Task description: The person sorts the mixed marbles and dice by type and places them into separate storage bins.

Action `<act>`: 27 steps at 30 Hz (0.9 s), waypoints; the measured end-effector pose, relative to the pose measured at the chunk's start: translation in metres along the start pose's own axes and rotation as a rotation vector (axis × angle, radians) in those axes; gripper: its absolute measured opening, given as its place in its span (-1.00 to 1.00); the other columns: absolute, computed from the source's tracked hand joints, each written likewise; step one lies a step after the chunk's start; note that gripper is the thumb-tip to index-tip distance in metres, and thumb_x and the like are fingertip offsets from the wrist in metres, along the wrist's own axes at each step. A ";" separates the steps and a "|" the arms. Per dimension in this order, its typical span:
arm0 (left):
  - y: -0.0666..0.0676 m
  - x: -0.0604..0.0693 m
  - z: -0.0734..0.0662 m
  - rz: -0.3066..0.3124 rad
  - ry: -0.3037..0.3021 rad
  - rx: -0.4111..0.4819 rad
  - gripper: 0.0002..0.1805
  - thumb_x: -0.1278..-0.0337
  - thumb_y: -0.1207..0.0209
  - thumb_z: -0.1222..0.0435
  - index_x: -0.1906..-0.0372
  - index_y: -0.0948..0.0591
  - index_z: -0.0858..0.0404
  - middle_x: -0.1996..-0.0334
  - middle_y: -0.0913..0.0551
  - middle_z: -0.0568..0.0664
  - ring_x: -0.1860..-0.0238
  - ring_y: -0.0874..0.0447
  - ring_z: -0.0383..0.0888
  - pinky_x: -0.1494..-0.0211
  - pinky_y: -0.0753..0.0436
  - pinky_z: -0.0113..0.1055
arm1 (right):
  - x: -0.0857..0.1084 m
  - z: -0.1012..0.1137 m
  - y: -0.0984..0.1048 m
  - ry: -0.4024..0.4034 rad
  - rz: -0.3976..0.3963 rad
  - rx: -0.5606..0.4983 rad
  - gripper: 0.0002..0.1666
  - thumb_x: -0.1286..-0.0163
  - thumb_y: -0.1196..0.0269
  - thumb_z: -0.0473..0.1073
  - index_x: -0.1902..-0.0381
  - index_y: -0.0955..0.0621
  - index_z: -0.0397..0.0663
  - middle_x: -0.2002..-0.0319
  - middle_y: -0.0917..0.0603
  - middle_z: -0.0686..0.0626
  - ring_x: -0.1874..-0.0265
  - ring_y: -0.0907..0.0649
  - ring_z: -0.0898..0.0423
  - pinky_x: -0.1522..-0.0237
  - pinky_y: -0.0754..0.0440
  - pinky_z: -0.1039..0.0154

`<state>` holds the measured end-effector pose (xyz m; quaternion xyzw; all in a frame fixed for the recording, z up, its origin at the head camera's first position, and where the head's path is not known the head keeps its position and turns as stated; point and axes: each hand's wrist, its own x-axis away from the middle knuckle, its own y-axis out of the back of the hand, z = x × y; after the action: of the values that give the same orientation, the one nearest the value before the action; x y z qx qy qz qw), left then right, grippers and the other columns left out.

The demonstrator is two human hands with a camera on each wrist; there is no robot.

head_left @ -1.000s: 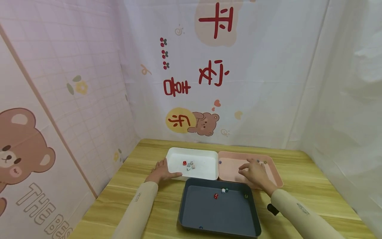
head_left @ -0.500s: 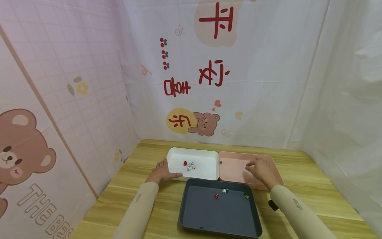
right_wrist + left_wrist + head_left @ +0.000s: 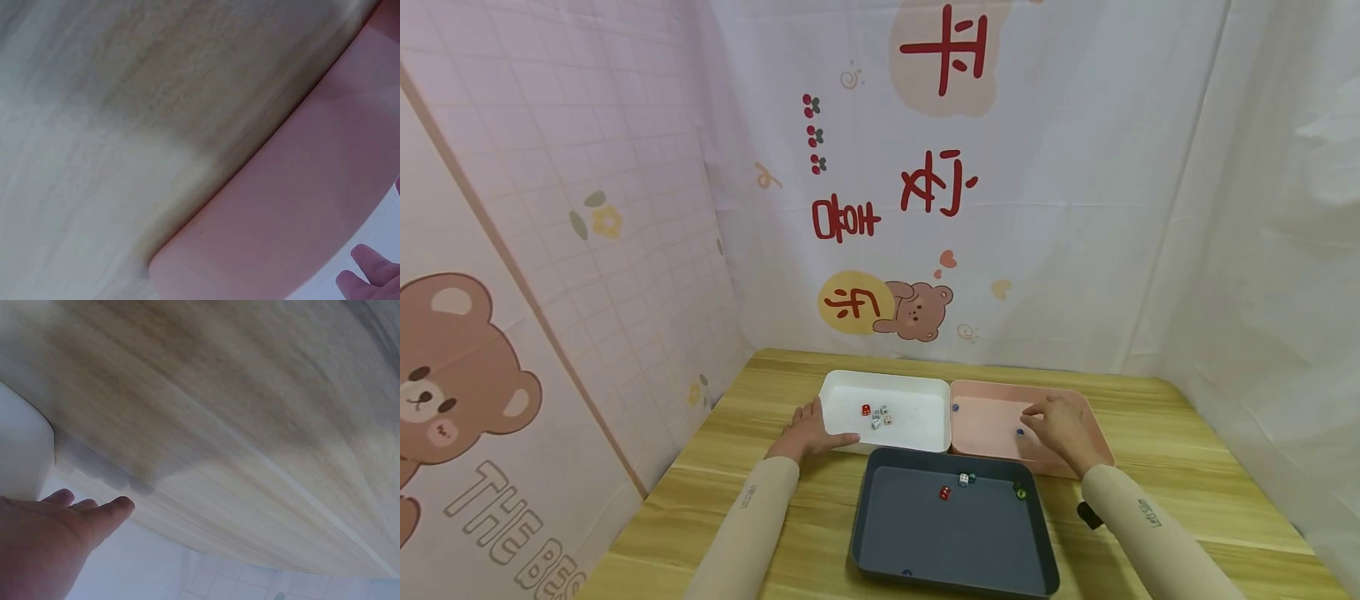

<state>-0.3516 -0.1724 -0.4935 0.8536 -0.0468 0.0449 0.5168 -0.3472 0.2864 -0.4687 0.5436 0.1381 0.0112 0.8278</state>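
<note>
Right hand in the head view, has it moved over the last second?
Yes: the bare right hand has shifted slightly rightward, farther from the left wall of the shallow pink rectangular tray, which serves as reference.

You are using two hands (image 3: pixel 808 432) and facing three trays (image 3: pixel 947 533) — seven dice (image 3: pixel 866 410) are lying inside those trays

The left sleeve (image 3: pixel 739 537), in the lower part left of centre, and the right sleeve (image 3: pixel 1168 546), at the lower right, are both long and cream-coloured, each bearing small greyish lettering (image 3: pixel 1148 513) along the forearm.
</note>
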 end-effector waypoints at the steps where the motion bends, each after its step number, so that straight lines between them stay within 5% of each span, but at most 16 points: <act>1: 0.000 0.000 0.000 0.000 0.000 -0.002 0.45 0.18 -0.27 -0.45 -0.55 0.12 0.42 -0.51 -0.01 0.36 -0.51 0.14 0.35 -0.43 0.00 0.33 | 0.000 0.000 0.000 0.003 -0.002 0.002 -0.71 -0.43 -0.25 -0.10 0.04 -0.75 -0.12 0.00 -0.72 -0.18 -0.34 -0.32 -0.35 -0.18 -0.11 -0.54; 24: 0.000 -0.002 0.000 0.002 0.000 -0.004 0.45 0.17 -0.26 -0.44 -0.55 0.13 0.42 -0.51 0.01 0.36 -0.51 0.16 0.35 -0.42 0.00 0.32 | 0.002 0.000 0.001 0.033 0.003 0.040 -0.71 -0.42 -0.26 -0.05 0.07 -0.77 -0.08 0.04 -0.73 -0.17 -0.28 -0.39 -0.36 -0.14 -0.28 -0.45; 27: 0.000 -0.002 0.000 0.000 -0.003 0.001 0.45 0.17 -0.27 -0.44 -0.55 0.12 0.43 -0.51 0.00 0.37 -0.51 0.15 0.36 -0.42 -0.01 0.33 | 0.003 0.000 0.000 0.036 0.008 0.024 -0.72 -0.41 -0.27 -0.06 0.10 -0.77 -0.10 0.09 -0.73 -0.21 -0.16 -0.51 -0.35 -0.11 -0.33 -0.43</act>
<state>-0.3532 -0.1724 -0.4942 0.8539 -0.0477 0.0435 0.5164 -0.3446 0.2868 -0.4692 0.5536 0.1509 0.0228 0.8187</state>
